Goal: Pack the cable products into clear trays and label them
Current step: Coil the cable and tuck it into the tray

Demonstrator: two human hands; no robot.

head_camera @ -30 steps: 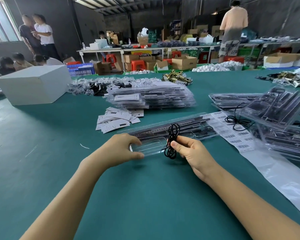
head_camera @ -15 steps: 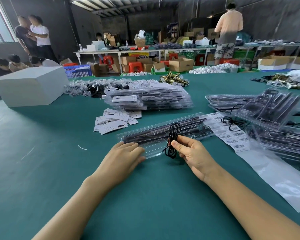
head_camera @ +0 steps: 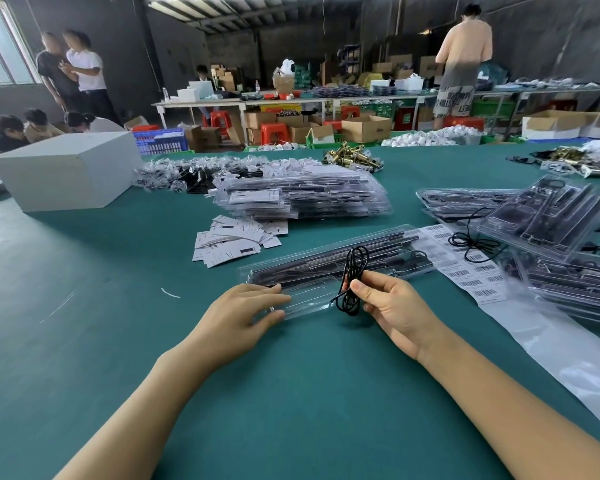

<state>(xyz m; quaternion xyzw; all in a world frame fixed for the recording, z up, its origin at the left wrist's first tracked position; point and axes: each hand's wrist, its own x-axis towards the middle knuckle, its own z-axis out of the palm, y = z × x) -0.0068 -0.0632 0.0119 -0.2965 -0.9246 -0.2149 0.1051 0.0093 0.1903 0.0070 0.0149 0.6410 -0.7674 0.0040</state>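
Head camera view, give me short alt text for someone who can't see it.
At a green table, a person's right hand pinches a coiled black cable above a clear tray while the left hand steadies the tray's near end. Barcode labels, paper cards and stacked packed trays lie beyond.

left hand [head_camera: 238, 315]: slid back fr tray's [head_camera: 326, 271] near-left corner, fingers now laid flat on its edge
cable coil [head_camera: 352, 280]: raised slightly, pinched higher by right hand [head_camera: 392, 306]
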